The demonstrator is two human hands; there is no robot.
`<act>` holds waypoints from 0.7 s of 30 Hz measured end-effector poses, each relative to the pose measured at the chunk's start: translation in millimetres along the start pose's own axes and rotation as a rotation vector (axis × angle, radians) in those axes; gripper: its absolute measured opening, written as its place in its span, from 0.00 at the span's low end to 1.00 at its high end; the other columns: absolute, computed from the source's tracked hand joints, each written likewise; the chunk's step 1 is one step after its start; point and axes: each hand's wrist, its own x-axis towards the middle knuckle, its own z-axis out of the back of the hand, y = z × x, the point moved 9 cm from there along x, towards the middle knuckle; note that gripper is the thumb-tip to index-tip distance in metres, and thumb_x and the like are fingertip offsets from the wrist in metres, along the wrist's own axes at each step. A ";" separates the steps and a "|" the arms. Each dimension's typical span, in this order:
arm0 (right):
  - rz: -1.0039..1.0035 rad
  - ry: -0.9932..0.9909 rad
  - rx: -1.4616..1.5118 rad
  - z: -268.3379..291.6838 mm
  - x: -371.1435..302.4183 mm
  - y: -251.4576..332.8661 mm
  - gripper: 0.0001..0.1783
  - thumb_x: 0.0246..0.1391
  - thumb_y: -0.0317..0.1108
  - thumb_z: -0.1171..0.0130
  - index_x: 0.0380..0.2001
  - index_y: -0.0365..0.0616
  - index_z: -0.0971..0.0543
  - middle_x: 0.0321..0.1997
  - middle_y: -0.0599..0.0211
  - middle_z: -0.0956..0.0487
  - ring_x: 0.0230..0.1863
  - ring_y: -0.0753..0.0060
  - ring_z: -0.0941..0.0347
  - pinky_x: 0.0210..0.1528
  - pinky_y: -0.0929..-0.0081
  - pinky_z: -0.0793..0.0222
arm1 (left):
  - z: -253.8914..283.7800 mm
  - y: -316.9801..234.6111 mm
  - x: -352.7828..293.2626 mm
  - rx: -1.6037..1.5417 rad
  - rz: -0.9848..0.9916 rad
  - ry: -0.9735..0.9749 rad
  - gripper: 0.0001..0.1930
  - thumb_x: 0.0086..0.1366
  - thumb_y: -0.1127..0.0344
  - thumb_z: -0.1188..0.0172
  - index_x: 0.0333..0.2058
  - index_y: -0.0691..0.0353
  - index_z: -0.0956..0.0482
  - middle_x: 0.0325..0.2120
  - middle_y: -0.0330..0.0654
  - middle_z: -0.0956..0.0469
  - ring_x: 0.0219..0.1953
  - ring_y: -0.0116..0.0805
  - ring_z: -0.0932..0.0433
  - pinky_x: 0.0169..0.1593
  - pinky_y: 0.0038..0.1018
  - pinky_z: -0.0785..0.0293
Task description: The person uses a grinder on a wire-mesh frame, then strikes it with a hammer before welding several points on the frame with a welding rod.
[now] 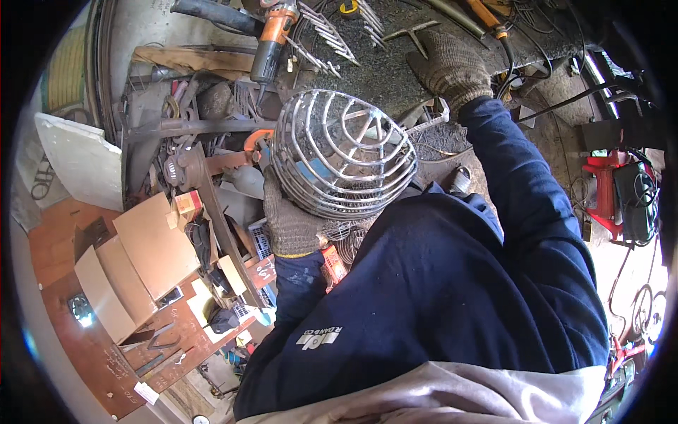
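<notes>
A rounded cage of bent metal rods, basket-like, with curved ribs and rings, stands tilted in front of my body. My left hand, in a grey-brown knitted glove, is closed on its lower left side; the fingertips are partly hidden. Farther off at the right, my gloved right hand is over the dark bench. A T-shaped metal tool has its stem running in between thumb and fingers there, and the hand looks closed on it. Near my right wrist lies a rod-like metal piece. An orange clamp touches the cage's left edge.
An orange and grey angle grinder lies at the back, beside several short metal rods. Cables and an orange-handled tool are at the far right. Cardboard boxes stand at the left; a red and black machine sits at the right.
</notes>
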 end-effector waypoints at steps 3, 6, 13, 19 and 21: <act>-0.014 0.014 -0.024 -0.6 0.0 0.8 0.31 0.56 0.56 0.45 0.57 0.49 0.26 0.55 0.52 0.24 0.57 0.51 0.28 0.59 0.58 0.33 | 2.7 0.0 3.0 0.035 -0.010 0.008 0.27 0.72 0.47 0.56 0.61 0.58 0.33 0.60 0.45 0.31 0.60 0.45 0.31 0.63 0.42 0.34; -0.031 0.044 0.001 1.1 -2.1 1.1 0.31 0.56 0.56 0.45 0.56 0.49 0.26 0.54 0.52 0.23 0.56 0.51 0.27 0.58 0.58 0.32 | 6.7 1.1 7.1 0.039 -0.022 0.055 0.27 0.69 0.46 0.49 0.59 0.56 0.29 0.57 0.46 0.28 0.58 0.47 0.29 0.62 0.46 0.33; -0.018 -0.005 -0.006 -0.1 -0.9 -1.0 0.30 0.56 0.56 0.45 0.56 0.50 0.25 0.52 0.53 0.22 0.55 0.51 0.26 0.57 0.57 0.31 | 9.9 -2.9 5.2 0.012 -0.054 0.002 0.25 0.69 0.46 0.48 0.57 0.56 0.28 0.57 0.45 0.28 0.57 0.47 0.28 0.61 0.47 0.32; -0.014 0.012 -0.016 1.6 -2.0 1.6 0.31 0.56 0.57 0.45 0.57 0.51 0.26 0.53 0.53 0.23 0.56 0.52 0.27 0.57 0.57 0.32 | 4.1 -2.9 4.4 0.022 -0.069 0.249 0.31 0.72 0.46 0.57 0.66 0.57 0.42 0.64 0.46 0.37 0.64 0.43 0.35 0.66 0.41 0.38; -0.010 0.003 -0.028 3.1 -3.0 3.5 0.31 0.56 0.57 0.45 0.57 0.50 0.26 0.54 0.53 0.23 0.56 0.52 0.27 0.57 0.58 0.31 | 10.3 -4.7 6.7 0.027 -0.080 0.343 0.30 0.72 0.47 0.58 0.66 0.57 0.42 0.64 0.46 0.37 0.63 0.43 0.35 0.65 0.41 0.37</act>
